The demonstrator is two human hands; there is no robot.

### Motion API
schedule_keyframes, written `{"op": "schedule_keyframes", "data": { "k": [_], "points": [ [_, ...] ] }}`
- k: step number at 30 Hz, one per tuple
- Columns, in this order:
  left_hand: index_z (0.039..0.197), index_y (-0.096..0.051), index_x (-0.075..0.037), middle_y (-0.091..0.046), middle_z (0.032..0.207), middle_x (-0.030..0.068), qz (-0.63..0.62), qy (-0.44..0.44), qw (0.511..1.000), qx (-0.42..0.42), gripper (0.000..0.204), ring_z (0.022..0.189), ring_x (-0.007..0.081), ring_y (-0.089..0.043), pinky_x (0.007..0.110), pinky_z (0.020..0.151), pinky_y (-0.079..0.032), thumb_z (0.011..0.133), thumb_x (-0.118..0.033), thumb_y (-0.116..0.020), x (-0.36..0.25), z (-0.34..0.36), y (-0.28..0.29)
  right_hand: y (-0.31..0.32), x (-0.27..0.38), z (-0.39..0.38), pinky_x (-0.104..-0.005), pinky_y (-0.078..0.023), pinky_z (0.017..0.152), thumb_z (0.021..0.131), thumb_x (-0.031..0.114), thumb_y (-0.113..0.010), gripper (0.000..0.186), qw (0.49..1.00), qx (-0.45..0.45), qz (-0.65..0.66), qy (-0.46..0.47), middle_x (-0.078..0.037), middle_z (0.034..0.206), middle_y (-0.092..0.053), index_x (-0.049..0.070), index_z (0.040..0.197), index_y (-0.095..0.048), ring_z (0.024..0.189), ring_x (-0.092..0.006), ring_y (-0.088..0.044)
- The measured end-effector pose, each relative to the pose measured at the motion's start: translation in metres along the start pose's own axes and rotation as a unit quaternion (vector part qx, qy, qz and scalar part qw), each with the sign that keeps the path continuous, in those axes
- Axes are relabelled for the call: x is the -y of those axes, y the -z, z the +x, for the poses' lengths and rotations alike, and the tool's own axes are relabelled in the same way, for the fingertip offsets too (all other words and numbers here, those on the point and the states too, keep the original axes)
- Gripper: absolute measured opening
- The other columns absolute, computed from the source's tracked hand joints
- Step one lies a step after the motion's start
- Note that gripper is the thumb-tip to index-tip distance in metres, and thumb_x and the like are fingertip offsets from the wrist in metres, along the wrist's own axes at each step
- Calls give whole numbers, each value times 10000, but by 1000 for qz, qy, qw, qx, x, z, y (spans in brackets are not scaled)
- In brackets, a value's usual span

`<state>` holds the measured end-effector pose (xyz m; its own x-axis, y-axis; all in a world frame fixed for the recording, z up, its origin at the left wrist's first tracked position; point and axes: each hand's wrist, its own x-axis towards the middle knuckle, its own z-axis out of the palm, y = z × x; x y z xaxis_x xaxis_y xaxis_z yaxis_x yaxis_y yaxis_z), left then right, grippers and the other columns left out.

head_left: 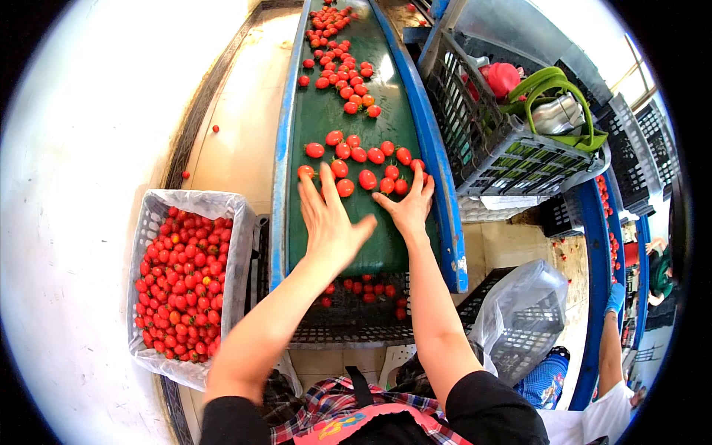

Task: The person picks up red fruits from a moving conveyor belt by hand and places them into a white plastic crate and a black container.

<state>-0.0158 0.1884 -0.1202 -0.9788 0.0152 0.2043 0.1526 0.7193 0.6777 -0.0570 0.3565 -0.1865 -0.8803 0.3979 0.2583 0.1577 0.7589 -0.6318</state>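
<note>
Red cherry tomatoes (367, 179) lie scattered on a green conveyor belt (371, 245) with blue side rails. My left hand (328, 226) is over the belt, fingers spread, its fingertips beside the nearest tomatoes. On the right, my right hand (408, 210) has thumb and fingers apart around the edge of the same group, its fingertips close to a tomato by the rail. Neither hand has a tomato lifted. Farther up the belt lies another stretch of tomatoes (345, 78). Below the belt's near end, a black crate (326, 330) holds several tomatoes.
At left stands a plastic-lined crate (241, 245) full of tomatoes. A black crate (475, 141) at right holds a green bag (586, 137) and a metal container. Nearer is a crate with a clear liner (519, 304). Another person's blue-gloved hand (615, 298) rests by a second conveyor.
</note>
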Motion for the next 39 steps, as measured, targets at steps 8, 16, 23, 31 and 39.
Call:
{"op": "schedule_keyframes", "data": {
  "k": [8, 16, 23, 31, 39],
  "points": [
    [1400, -262, -157, -144, 1408, 284, 19, -15, 997, -75, 996, 1300, 437, -218, 471, 1060, -263, 583, -283, -818, 53, 82, -66, -31, 3, 54, -396, -365, 1003, 582, 420, -809, 887, 985, 37, 137, 94, -193, 1364, -301, 94, 1310, -420, 1241, -347, -369],
    [1029, -652, -63, -445, 1201, 188, -224, 16, 963, -151, 267, 1114, 297, -469, 362, 954, -385, 810, -214, -626, 69, 140, -105, -83, 23, 94, -310, -408, 931, 852, 261, -611, 335, 858, 94, 493, -109, -129, 1211, -539, 22, 1085, -629, 1115, -207, -500],
    [1082, -587, -36, -557, 1121, 44, -682, 127, 716, -83, 250, 1029, 144, -526, 276, 916, -417, 903, -203, -539, 48, 134, -100, -75, 48, 79, -299, -397, 941, 904, 222, -508, 335, 554, 143, 792, -213, -77, 1147, -555, 25, 1175, -523, 1072, -162, -514],
    [1063, -589, -48, -596, 1036, 49, -716, 74, 689, -85, 227, 964, 140, -562, 293, 842, -475, 905, -201, -533, 18, 73, -15, -17, 110, 18, -358, -371, 1003, 920, 250, -463, 335, 560, 172, 803, -113, -93, 1217, -513, 49, 1188, -488, 1146, -207, -479],
    [1208, -480, -112, -569, 1098, 47, -577, 162, 741, -303, 439, 1020, 170, -540, 286, 841, -456, 866, -384, -523, 56, -67, 142, 11, 238, -121, -384, -328, 1010, 915, 366, -494, 557, 757, 305, 574, 62, -207, 1276, -444, -4, 1313, -374, 1192, -300, -427]
  ]
}}
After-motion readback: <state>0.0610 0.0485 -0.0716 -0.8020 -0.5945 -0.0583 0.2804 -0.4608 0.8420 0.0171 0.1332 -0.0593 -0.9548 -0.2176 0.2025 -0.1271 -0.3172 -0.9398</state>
